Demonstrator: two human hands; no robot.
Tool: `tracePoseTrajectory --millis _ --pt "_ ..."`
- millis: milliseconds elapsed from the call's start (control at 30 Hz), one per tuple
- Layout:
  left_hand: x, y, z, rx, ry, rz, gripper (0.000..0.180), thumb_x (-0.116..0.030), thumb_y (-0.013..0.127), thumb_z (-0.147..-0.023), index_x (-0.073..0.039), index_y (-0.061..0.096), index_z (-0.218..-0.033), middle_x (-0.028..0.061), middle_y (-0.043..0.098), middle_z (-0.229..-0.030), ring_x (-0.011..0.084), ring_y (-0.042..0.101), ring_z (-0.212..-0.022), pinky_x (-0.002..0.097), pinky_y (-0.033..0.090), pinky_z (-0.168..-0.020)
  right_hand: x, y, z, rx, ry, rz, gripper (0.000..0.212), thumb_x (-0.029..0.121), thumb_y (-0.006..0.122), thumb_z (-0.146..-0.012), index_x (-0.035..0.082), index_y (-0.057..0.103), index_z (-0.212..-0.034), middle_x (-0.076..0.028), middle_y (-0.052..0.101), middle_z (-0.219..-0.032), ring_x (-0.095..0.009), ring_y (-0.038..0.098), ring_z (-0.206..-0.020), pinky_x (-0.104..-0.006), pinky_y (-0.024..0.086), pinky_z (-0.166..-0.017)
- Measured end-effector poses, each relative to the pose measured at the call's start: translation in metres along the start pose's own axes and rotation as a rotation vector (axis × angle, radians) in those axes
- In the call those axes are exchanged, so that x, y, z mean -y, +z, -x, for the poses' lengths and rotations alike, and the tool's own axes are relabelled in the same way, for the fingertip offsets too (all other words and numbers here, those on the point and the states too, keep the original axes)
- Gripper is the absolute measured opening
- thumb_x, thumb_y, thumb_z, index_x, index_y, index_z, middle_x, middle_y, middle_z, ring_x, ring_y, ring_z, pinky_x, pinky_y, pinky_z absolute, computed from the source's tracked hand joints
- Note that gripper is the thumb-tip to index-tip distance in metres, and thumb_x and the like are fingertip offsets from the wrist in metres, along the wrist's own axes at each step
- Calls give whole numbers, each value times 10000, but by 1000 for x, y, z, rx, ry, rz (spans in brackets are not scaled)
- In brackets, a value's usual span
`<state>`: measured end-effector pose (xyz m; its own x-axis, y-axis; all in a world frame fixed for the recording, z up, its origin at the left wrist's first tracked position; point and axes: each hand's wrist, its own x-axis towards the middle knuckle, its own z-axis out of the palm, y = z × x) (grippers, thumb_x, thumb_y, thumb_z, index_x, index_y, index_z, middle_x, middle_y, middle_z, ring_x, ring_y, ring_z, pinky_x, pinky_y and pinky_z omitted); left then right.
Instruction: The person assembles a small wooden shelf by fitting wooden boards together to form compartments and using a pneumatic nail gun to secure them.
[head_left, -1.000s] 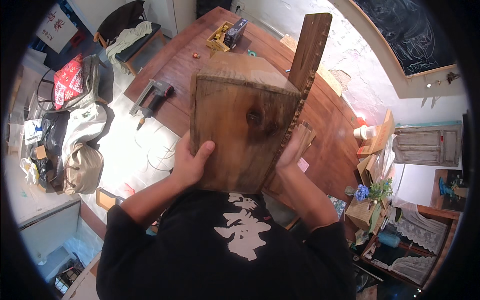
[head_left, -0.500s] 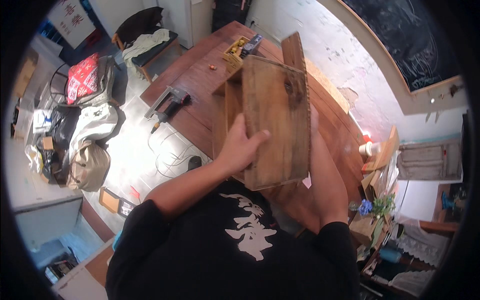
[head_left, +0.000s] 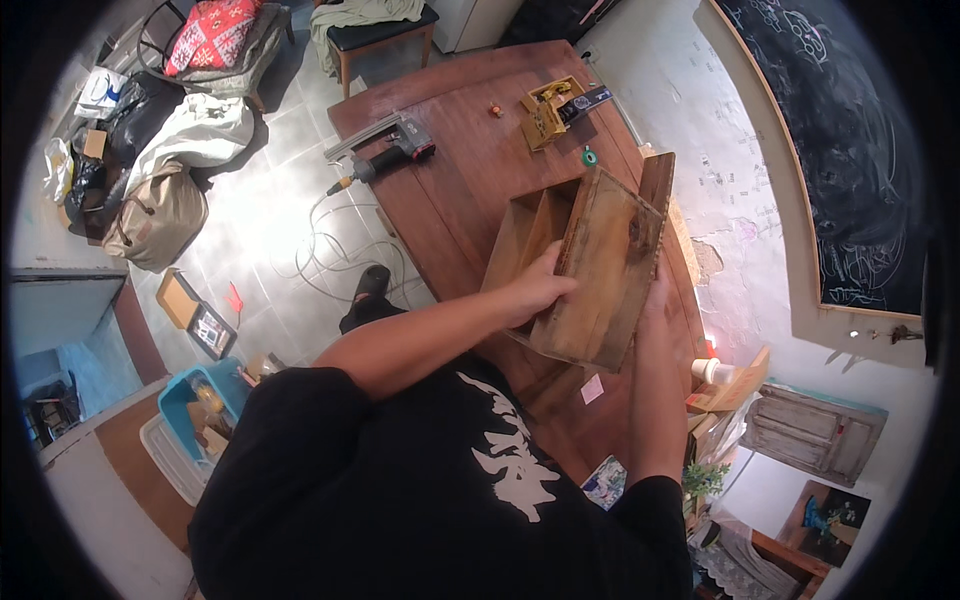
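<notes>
Both my hands hold a brown wooden box (head_left: 612, 272) tilted above the table. Its broad, worn panel faces up, open divided compartments show along its left side, and a narrow board stands out past its far right edge. My left hand (head_left: 540, 288) is closed over the panel's left edge, thumb on top and fingers partly hidden inside the compartment. My right hand (head_left: 654, 296) grips the right side; most of its fingers are out of sight behind the box.
On the reddish wooden table (head_left: 450, 215) lie an air nail gun (head_left: 400, 148), a yellow toolbox (head_left: 545, 118), a green tape roll (head_left: 588, 157) and a pink paper slip (head_left: 593, 389). A white cup (head_left: 710, 371) stands at the right. A hose (head_left: 320, 240) coils on the floor at left.
The view has turned, so the table and room appear shifted. The box leans further to the right, showing more of its compartments, and the green tape roll has come into sight. Both hands keep their hold.
</notes>
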<state>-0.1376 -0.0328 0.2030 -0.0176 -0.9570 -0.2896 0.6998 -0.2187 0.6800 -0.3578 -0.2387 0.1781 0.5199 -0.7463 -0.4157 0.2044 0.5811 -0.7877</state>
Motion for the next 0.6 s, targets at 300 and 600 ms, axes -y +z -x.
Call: tracePoseTrajectory --millis 300,600 --pt "15 -35 -10 -23 227 -231 867 -23 731 -844 41 303 -1596 154 533 -1475 235 544 -1328 350 445 -1116 -9 55 24 61 -200 34 683 569 329 -1127 36 512 -1512 -141 619 -1440 -291 628 -1258 -433 519 -1087" --pt "-22 -59 -8 227 114 129 632 -179 574 -961 -12 446 -1556 110 604 -1462 257 567 -1336 401 356 -1205 -52 -10 69 -191 -591 403 910 778 558 -917 -8 607 -1373 -99 675 -1287 -217 666 -1136 -378 556 -982"
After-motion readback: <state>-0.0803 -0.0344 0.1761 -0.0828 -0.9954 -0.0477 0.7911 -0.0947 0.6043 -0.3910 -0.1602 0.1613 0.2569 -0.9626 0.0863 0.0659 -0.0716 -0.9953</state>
